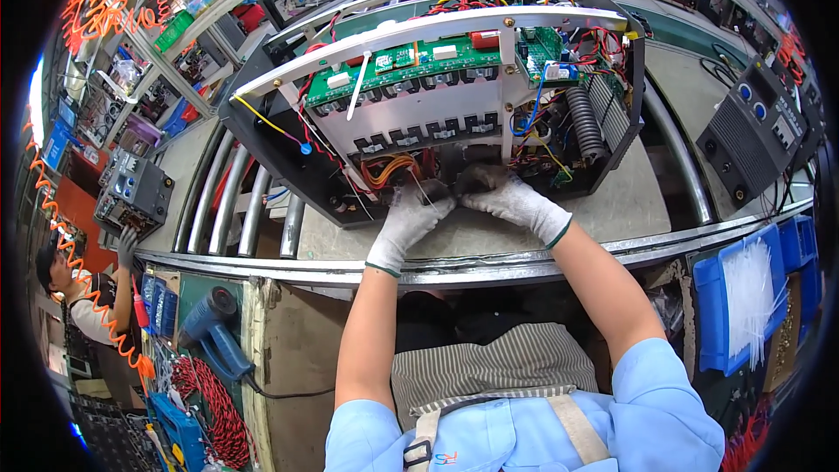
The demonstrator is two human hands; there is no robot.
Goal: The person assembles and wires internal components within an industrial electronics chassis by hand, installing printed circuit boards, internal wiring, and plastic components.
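An open-sided electrical machine [419, 114] with a black housing stands in front of me, its green circuit board [411, 65] and wiring exposed. Both my hands wear white gloves with dark fingertips and reach into its lower near side. The fingers of my left hand [414, 217] are curled just below an orange wire bundle [389, 170], where a thin pale strip shows. My right hand [516, 203] is closed close beside it, fingertips almost meeting the left ones. What the fingers pinch is hidden. A white cable tie [358, 87] sticks up across the board.
Metal rollers [253, 210] run under the machine. At right are a blue bin of white cable ties [741, 297] and a dark front panel with knobs [760, 127]. A blue heat gun [214, 336] and red-black wires [210, 411] lie lower left. A co-worker [96, 306] handles another unit.
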